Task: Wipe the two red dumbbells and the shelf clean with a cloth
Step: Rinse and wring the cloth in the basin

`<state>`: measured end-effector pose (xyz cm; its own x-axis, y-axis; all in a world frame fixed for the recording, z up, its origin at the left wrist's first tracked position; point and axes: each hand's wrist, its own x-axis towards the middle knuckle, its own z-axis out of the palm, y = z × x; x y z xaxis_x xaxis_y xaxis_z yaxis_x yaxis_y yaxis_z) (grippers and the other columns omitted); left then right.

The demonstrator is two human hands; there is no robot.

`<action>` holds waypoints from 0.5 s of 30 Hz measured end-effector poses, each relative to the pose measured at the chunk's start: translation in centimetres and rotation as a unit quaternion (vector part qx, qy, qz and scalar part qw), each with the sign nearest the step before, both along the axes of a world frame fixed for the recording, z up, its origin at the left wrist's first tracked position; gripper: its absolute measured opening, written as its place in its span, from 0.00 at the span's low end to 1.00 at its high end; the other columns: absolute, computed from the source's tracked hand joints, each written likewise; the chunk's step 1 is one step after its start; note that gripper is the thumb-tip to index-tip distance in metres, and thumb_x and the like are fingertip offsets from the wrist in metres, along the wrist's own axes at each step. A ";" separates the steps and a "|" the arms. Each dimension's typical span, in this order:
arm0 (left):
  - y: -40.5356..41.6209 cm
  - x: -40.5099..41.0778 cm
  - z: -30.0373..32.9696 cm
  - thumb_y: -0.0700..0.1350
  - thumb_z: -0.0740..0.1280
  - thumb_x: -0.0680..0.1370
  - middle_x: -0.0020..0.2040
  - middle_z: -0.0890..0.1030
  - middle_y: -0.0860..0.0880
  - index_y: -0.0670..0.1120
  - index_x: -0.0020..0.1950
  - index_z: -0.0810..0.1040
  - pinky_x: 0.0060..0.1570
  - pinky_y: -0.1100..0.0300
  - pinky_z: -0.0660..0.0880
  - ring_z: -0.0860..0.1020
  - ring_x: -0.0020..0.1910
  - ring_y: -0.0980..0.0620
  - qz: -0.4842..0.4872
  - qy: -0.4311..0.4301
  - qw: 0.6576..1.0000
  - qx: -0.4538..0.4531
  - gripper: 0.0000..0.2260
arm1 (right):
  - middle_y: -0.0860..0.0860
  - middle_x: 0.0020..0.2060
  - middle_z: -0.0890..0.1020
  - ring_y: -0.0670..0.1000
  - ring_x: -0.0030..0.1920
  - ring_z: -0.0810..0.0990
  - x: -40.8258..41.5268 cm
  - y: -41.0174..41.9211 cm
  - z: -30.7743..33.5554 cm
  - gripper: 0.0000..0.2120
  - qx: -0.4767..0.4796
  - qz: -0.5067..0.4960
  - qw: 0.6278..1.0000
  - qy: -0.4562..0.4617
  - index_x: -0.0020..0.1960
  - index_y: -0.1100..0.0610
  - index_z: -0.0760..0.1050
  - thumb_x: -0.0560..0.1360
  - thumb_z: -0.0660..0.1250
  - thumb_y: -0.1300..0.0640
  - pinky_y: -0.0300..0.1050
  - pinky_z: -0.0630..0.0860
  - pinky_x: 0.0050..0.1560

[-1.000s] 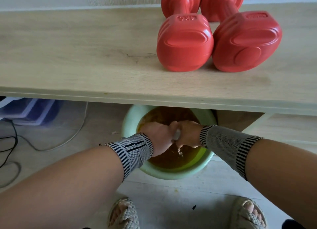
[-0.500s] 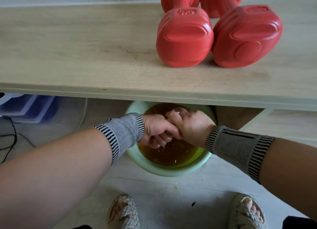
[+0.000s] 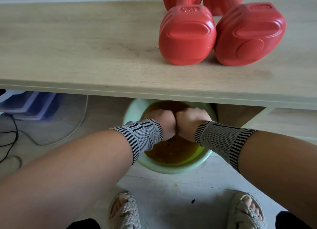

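Fingers: curled under and hidden; whether they clamp a cloth cannot be told, none shows. Left hand [image 3: 162, 124] and right hand [image 3: 189, 122]: fists knuckle to knuckle over a green basin [image 3: 173, 167] of brown water. Wrists banded, forearms converging downward. Step, likely wringing: twist firmly, drip into the basin. Two red dumbbells [image 3: 187, 38], [image 3: 249, 36]: side by side on the shelf [image 3: 77, 45] above.

The person's arms are bare. Each wrist wears a grey knitted wrist band [image 3: 142, 134] with black stripes at its edges. Both feet wear pale woven rope sandals [image 3: 126, 211].
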<state>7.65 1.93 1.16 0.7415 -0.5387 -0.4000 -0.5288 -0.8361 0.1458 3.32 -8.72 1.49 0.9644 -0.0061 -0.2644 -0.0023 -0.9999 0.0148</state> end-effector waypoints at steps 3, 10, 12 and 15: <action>0.1 -0.1 -0.1 0.48 0.62 0.76 0.36 0.77 0.48 0.47 0.42 0.77 0.38 0.57 0.75 0.76 0.37 0.46 -0.050 -0.049 0.997 0.026 0.07 | 0.53 0.44 0.82 0.55 0.43 0.81 -0.3 0.1 -0.5 0.09 0.043 -0.042 0.998 0.022 0.48 0.54 0.78 0.72 0.63 0.52 0.43 0.75 0.39; 0.0 0.3 -0.6 0.45 0.62 0.75 0.32 0.75 0.49 0.47 0.34 0.71 0.36 0.57 0.71 0.73 0.33 0.46 -0.135 -0.105 0.983 0.059 0.09 | 0.51 0.32 0.77 0.51 0.34 0.77 0.1 -0.1 -2.4 0.09 0.174 -0.102 0.975 0.095 0.37 0.55 0.72 0.73 0.63 0.51 0.41 0.72 0.32; 0.0 0.5 -0.6 0.45 0.61 0.75 0.38 0.80 0.47 0.49 0.38 0.72 0.36 0.57 0.70 0.74 0.35 0.45 -0.148 -0.110 0.981 0.053 0.06 | 0.53 0.36 0.78 0.54 0.39 0.78 0.0 0.2 -2.2 0.12 0.184 -0.086 0.974 0.101 0.43 0.59 0.76 0.76 0.60 0.53 0.43 0.73 0.36; 0.0 0.8 -0.8 0.45 0.60 0.77 0.45 0.82 0.45 0.50 0.42 0.69 0.37 0.56 0.68 0.80 0.43 0.42 -0.175 -0.111 0.977 0.049 0.04 | 0.55 0.38 0.77 0.55 0.39 0.74 0.5 0.0 -2.7 0.12 0.199 -0.072 0.968 0.132 0.48 0.62 0.77 0.76 0.62 0.54 0.45 0.72 0.38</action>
